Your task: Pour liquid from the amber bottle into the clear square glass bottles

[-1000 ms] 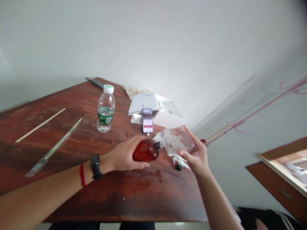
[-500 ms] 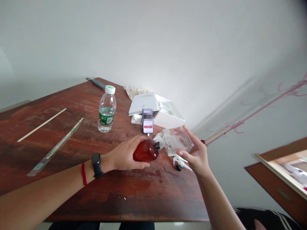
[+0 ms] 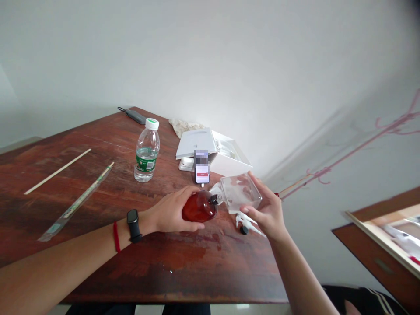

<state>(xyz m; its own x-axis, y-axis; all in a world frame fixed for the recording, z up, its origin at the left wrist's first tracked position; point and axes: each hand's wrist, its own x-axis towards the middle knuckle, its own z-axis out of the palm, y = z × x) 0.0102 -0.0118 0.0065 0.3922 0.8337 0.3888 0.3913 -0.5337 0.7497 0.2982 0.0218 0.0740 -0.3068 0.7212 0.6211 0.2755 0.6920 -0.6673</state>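
Note:
My left hand (image 3: 170, 214) is wrapped round an amber bottle (image 3: 199, 207) that stands on the wooden table (image 3: 114, 197). My right hand (image 3: 267, 210) grips a clear square bottle (image 3: 239, 192), tilted so its neck meets the black mouth of the amber bottle. A white pump head (image 3: 247, 220) and a small black cap (image 3: 243, 229) lie on the table just under the clear bottle.
A water bottle with a green label (image 3: 146, 151) stands farther back. A phone (image 3: 201, 166) leans against a white open box (image 3: 216, 151). Two long sticks (image 3: 77, 199) lie at the left. A wooden drawer (image 3: 383, 236) is at the right.
Both hands and both bottles keep the same pose; only the view has shifted slightly.

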